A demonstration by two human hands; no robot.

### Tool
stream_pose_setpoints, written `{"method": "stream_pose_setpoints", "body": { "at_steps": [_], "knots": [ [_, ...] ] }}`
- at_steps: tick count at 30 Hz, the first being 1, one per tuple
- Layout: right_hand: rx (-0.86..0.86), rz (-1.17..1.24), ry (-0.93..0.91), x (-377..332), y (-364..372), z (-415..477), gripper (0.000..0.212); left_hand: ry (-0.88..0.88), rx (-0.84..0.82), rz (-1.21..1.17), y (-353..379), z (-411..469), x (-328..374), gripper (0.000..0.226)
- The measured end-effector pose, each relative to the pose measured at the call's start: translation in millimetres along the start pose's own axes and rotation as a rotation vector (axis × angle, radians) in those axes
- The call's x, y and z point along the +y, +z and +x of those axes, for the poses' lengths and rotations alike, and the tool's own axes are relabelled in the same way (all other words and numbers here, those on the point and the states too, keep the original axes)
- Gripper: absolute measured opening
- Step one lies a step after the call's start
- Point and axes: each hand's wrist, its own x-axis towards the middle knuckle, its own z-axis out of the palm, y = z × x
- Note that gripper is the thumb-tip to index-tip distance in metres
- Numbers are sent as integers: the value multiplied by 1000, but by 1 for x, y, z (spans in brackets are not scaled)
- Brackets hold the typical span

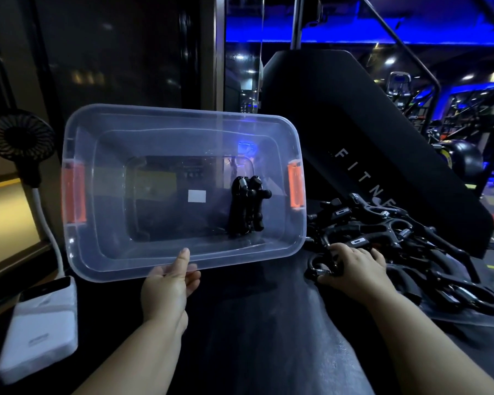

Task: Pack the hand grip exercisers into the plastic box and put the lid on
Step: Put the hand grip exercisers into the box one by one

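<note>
A clear plastic box (97, 252) with orange latches (74, 193) is tilted toward me, its opening facing the camera. My left hand (170, 283) grips its near rim, thumb on the edge. A couple of black hand grip exercisers (247, 205) lie inside at the right. To the right of the box, a heap of black exercisers (405, 238) rests on a clear lid (468, 319) that lies flat. My right hand (354, 266) is closed around one exerciser (321, 266) at the heap's near left edge.
A white power bank (40, 329) lies at the lower left. A small black fan (17, 135) on a white stalk stands at the left. A black padded gym machine (354, 124) rises behind the heap. The work surface is dark.
</note>
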Motion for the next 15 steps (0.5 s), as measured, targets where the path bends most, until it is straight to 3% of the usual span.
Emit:
{"method": "stream_pose_setpoints", "body": {
  "at_steps": [6, 9, 12, 15],
  "knots": [
    [-40, 133, -79, 12, -17, -4, 76, 5, -5, 5, -1, 0, 0, 24],
    [-13, 40, 92, 15, -27, -8, 91, 9, -2, 8, -1, 0, 0, 24],
    [-104, 45, 347, 18, -34, -14, 107, 18, -2, 13, -2, 1, -1, 24],
    [-162, 1, 409, 16, -34, -15, 107, 26, -4, 21, -1, 1, -2, 24]
  ]
}}
